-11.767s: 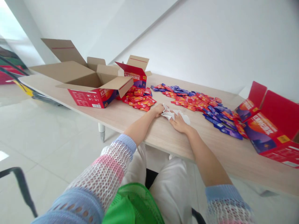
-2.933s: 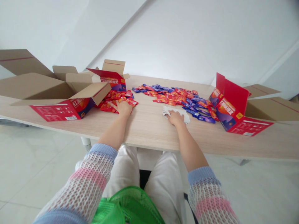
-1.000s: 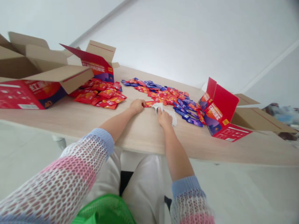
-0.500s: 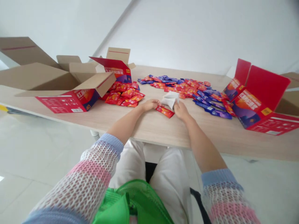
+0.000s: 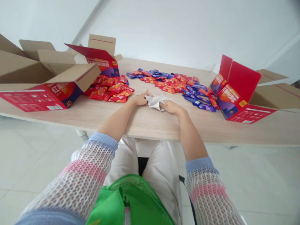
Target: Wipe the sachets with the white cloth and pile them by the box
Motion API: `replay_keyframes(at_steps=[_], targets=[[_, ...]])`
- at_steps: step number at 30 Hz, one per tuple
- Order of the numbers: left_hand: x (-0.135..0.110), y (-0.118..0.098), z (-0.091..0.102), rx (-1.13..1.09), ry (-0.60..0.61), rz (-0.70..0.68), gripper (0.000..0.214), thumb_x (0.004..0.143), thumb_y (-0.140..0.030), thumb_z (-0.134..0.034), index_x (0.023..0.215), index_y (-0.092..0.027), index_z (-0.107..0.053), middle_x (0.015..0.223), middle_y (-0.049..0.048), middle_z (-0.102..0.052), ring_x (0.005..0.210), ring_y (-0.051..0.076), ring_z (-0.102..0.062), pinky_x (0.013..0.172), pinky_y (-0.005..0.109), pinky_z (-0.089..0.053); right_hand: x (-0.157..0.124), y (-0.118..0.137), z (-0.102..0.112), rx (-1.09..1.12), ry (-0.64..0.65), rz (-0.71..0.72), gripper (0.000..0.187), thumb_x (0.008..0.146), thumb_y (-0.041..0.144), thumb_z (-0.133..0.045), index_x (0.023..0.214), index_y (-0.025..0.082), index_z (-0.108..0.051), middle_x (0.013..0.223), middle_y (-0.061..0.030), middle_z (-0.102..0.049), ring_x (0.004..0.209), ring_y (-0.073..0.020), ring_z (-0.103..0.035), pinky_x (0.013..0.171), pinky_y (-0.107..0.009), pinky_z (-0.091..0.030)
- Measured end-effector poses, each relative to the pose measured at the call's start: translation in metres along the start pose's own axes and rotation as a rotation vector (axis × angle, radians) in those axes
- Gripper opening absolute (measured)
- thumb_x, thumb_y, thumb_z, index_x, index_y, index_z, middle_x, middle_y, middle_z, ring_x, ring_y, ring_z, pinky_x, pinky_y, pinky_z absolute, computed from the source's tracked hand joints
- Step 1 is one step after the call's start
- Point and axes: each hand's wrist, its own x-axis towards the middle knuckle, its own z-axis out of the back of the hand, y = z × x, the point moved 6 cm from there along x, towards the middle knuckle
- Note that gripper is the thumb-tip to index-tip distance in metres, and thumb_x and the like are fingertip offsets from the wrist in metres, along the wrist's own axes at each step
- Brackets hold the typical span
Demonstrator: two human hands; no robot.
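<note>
My left hand and my right hand meet at a crumpled white cloth on the wooden table. The right hand's fingers are closed on the cloth's right edge. The left hand rests at its left edge with curled fingers; what it holds is hidden. A pile of red sachets lies just left of my hands. A longer spread of mixed red and blue sachets lies behind and to the right.
An open carton with red printed sides sits at the left, a smaller red box behind it. Another open red box stands at the right with brown cardboard beyond. A green mesh bag lies on my lap.
The single red sachet that lay between my hands half a second ago is no longer in sight; the white cloth now sits lower over that spot, with both hands closed in on it.
</note>
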Motion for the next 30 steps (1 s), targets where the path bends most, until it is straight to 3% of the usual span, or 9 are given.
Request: replay_keyframes(at_steps=[2, 5, 9, 13, 17, 20, 25, 27, 30], targets=[[0.000, 0.001, 0.000, 0.086, -0.048, 0.010, 0.078, 0.079, -0.041, -0.055, 0.148, -0.024, -0.024, 0.146, 0.0061, -0.039, 0.132, 0.030, -0.033, 0.107, 0.048, -0.021, -0.002, -0.008, 0.002, 0.063, -0.009, -0.044, 0.049, 0.090, 0.051, -0.038, 0.096, 0.014, -0.069, 0.086, -0.0058, -0.069, 0.076, -0.0185, -0.060, 0.069, -0.025, -0.042], [0.001, 0.005, 0.000, 0.157, -0.152, 0.042, 0.059, 0.088, -0.040, -0.043, 0.145, -0.028, -0.033, 0.143, 0.0052, -0.043, 0.132, 0.028, -0.034, 0.105, 0.052, -0.021, -0.005, -0.016, 0.003, 0.109, -0.006, -0.106, 0.057, 0.088, 0.057, -0.034, 0.083, 0.012, -0.069, 0.064, -0.0022, -0.063, 0.057, -0.0140, -0.052, 0.055, -0.023, -0.036], [0.004, 0.009, 0.000, 0.103, -0.217, 0.040, 0.047, 0.090, -0.042, -0.041, 0.136, -0.033, -0.048, 0.137, 0.0040, -0.051, 0.129, 0.029, -0.037, 0.105, 0.053, -0.020, 0.000, -0.015, 0.001, 0.003, -0.105, -0.076, 0.053, 0.090, 0.054, -0.034, 0.079, 0.014, -0.067, 0.067, -0.0024, -0.063, 0.062, -0.0147, -0.055, 0.057, -0.022, -0.036], [0.008, 0.016, 0.002, -0.250, -0.260, 0.006, 0.046, 0.089, -0.048, -0.042, 0.122, -0.023, -0.063, 0.127, 0.0051, -0.060, 0.121, 0.028, -0.048, 0.103, 0.042, -0.030, 0.006, -0.012, -0.001, -0.182, -0.207, -0.092, 0.048, 0.093, 0.049, -0.031, 0.092, 0.018, -0.068, 0.092, -0.0085, -0.069, 0.083, -0.0203, -0.061, 0.068, -0.025, -0.040], [0.005, 0.021, 0.006, -0.650, -0.312, -0.060, 0.054, 0.085, -0.050, -0.044, 0.120, -0.012, -0.063, 0.121, 0.0107, -0.063, 0.113, 0.024, -0.056, 0.097, 0.034, -0.039, 0.002, -0.026, 0.008, -0.286, -0.257, -0.288, 0.052, 0.093, 0.054, -0.030, 0.104, 0.019, -0.066, 0.101, -0.0134, -0.068, 0.091, -0.0248, -0.062, 0.072, -0.028, -0.042], [-0.005, 0.009, 0.008, -0.592, -0.167, -0.122, 0.063, 0.081, -0.057, -0.048, 0.125, -0.013, -0.059, 0.128, 0.0109, -0.058, 0.119, 0.026, -0.051, 0.102, 0.035, -0.034, -0.004, -0.042, 0.023, -0.290, -0.376, -0.410, 0.057, 0.093, 0.056, -0.026, 0.108, 0.018, -0.065, 0.101, -0.0163, -0.068, 0.093, -0.0285, -0.063, 0.074, -0.032, -0.044], [-0.029, -0.022, 0.005, -0.062, 0.114, -0.188, 0.089, 0.071, -0.069, -0.053, 0.146, -0.028, -0.030, 0.153, 0.0032, -0.023, 0.138, 0.033, -0.019, 0.110, 0.050, -0.007, -0.006, -0.046, 0.034, -0.203, -0.525, -0.392, 0.064, 0.093, 0.057, -0.021, 0.106, 0.013, -0.065, 0.098, -0.0186, -0.068, 0.095, -0.0313, -0.062, 0.076, -0.035, -0.046], [-0.032, -0.029, 0.001, 0.087, 0.171, -0.184, 0.096, 0.068, -0.071, -0.053, 0.149, -0.031, -0.021, 0.155, 0.0030, -0.016, 0.140, 0.032, -0.013, 0.109, 0.052, -0.002, -0.003, -0.035, 0.025, -0.131, -0.460, -0.291, 0.065, 0.093, 0.058, -0.020, 0.106, 0.014, -0.066, 0.099, -0.0159, -0.069, 0.093, -0.0294, -0.063, 0.078, -0.036, -0.046], [-0.027, -0.029, -0.004, 0.201, 0.210, -0.124, 0.095, 0.066, -0.072, -0.052, 0.148, -0.032, -0.023, 0.153, 0.0036, -0.023, 0.140, 0.030, -0.010, 0.110, 0.049, -0.003, 0.004, -0.010, 0.001, -0.067, -0.212, -0.052, 0.054, 0.092, 0.056, -0.031, 0.120, 0.021, -0.061, 0.116, -0.0093, -0.065, 0.104, -0.0264, -0.060, 0.089, -0.037, -0.044]])
